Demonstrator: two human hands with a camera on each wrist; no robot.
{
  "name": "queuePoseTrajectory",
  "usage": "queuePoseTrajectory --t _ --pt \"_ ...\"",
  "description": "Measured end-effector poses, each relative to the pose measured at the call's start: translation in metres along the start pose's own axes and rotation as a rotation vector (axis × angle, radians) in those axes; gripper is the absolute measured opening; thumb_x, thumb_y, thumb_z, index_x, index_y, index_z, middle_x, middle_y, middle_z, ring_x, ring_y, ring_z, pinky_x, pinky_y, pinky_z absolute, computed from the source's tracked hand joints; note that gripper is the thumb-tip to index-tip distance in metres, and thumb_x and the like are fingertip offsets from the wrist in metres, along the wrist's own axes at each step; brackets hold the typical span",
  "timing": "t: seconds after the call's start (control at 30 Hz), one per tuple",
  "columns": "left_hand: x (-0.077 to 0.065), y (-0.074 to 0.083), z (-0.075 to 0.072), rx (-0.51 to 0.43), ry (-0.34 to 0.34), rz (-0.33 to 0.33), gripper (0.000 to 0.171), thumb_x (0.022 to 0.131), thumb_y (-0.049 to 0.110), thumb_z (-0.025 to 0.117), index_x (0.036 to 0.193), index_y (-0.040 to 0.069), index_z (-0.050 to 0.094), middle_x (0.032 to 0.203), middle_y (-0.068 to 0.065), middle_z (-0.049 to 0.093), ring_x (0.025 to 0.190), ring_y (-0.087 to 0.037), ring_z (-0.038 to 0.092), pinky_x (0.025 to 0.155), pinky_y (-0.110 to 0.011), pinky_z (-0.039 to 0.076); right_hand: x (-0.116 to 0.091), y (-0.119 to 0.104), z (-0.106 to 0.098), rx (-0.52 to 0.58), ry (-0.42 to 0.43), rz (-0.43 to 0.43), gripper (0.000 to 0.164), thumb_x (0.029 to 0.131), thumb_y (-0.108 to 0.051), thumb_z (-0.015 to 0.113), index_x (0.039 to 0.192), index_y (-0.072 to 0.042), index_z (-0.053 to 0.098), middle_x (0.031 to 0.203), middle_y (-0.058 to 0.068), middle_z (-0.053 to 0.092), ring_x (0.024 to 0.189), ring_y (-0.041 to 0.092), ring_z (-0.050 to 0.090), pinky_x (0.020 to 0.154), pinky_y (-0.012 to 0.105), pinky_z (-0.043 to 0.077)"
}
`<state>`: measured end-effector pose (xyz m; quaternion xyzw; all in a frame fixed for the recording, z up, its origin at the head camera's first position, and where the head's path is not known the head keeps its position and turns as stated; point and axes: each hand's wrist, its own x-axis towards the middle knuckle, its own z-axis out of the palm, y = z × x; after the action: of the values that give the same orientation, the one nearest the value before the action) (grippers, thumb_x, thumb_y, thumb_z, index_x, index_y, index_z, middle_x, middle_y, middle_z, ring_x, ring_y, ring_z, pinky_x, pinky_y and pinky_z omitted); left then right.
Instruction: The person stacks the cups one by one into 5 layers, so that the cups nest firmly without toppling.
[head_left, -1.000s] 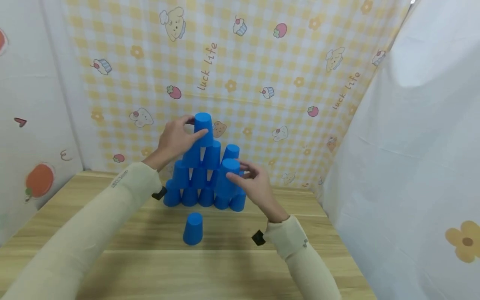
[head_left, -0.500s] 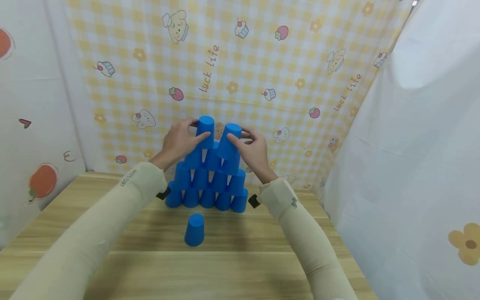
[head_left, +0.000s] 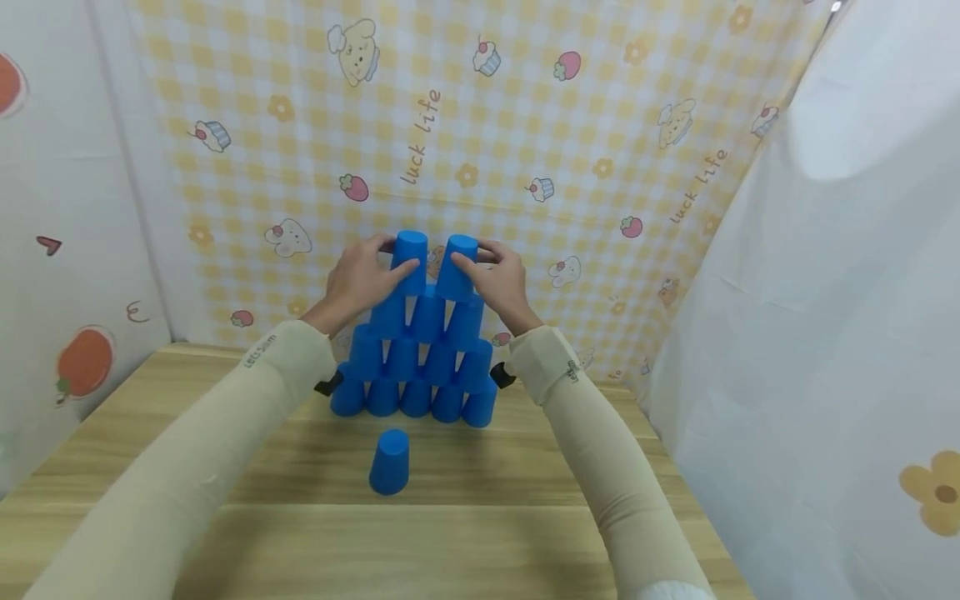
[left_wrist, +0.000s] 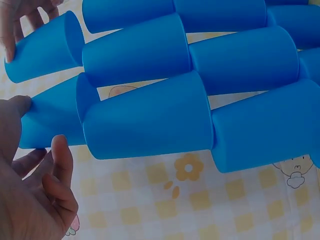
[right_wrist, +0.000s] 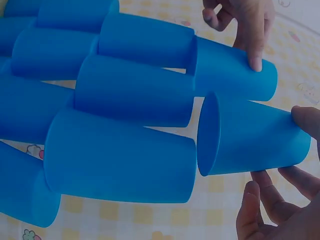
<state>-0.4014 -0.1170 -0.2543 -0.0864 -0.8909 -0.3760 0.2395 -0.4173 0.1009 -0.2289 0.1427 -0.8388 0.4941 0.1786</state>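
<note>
A stack of upside-down blue cups (head_left: pixel 401 360) rises in rows, narrowing upward. At its top left, my left hand (head_left: pixel 357 282) pinches a blue cup (head_left: pixel 412 265) between thumb and fingers; the cup's rim meets the row below in the left wrist view. Beside it, my right hand (head_left: pixel 504 282) holds another blue cup (right_wrist: pixel 255 135) by its narrow end, slightly tilted. In the right wrist view that cup's rim is right at the bases of the row below; whether it touches them I cannot tell. A small gap separates the two held cups in the head view.
One more upside-down blue cup (head_left: pixel 389 465) stands alone on the wooden table (head_left: pixel 315 542), in front of the stack. A yellow checked cloth (head_left: pixel 495 133) hangs close behind. White curtains (head_left: pixel 810 333) border the sides.
The right hand has raised its cup from in front of the lower rows to the stack's top, then shifted slightly left and straightened it. The left hand stays on its cup.
</note>
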Motion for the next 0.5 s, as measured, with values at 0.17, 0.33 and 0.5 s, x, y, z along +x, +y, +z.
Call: queuePoseTrajectory --t 0.17,0.33,0.5 --pt "-0.003 -0.004 -0.004 0.039 -0.069 -0.004 0.063 0.094 0.047 0.064 0.143 0.008 0.05 0.136 -0.016 0.058 0.124 -0.039 0.054 0.089 -0.057 0.05 0.004 0.007 0.001 -0.001 -0.018 0.015 0.061 0.086 -0.053 0.071 0.135 -0.019 0.061 0.13 0.004 0.064 0.115 0.022 0.061 0.092 0.044 0.053" --pt "-0.004 -0.007 -0.006 0.044 -0.097 0.002 0.061 0.095 0.045 0.063 0.143 0.01 0.05 0.135 -0.015 0.059 0.124 -0.039 0.053 0.088 -0.056 0.05 0.005 0.011 0.001 0.027 -0.026 0.044 0.061 0.086 -0.052 0.072 0.135 -0.018 0.061 0.131 0.003 0.064 0.117 0.022 0.061 0.095 0.047 0.052" --pt "-0.004 -0.008 -0.006 0.057 -0.097 0.003 0.059 0.095 0.044 0.064 0.141 0.01 0.052 0.134 -0.015 0.06 0.123 -0.038 0.055 0.085 -0.054 0.051 0.006 0.013 0.003 0.038 -0.043 0.035 0.061 0.086 -0.052 0.072 0.136 -0.018 0.06 0.131 0.003 0.064 0.117 0.02 0.061 0.096 0.046 0.051"
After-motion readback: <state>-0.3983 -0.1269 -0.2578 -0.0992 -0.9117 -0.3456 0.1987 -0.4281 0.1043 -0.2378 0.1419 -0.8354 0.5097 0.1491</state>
